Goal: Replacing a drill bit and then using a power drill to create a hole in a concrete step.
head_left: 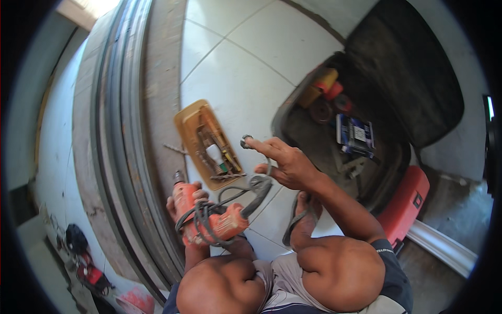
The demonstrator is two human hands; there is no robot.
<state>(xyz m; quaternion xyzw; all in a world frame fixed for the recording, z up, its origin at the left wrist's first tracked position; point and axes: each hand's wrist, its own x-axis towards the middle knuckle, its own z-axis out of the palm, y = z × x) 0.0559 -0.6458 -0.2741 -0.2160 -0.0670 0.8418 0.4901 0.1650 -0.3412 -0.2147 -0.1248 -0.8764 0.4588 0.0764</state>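
Observation:
My left hand grips an orange-red power drill, its chuck pointing away from me. Dark cord is wound in loops around the drill's body. My right hand is raised over the floor, with a loose stretch of cord running through its fingers. At its index fingertip is a small dark piece, which looks like the cord's plug. Between and beyond my hands lies a tan plastic tray, full of drill bits and a white-and-green piece.
To the right stands an open black case holding red and yellow items and a blue package. A red toolbox and a silver metal profile are nearby. Long grey metal bars lie left. A loose drill bit rests beside the tray.

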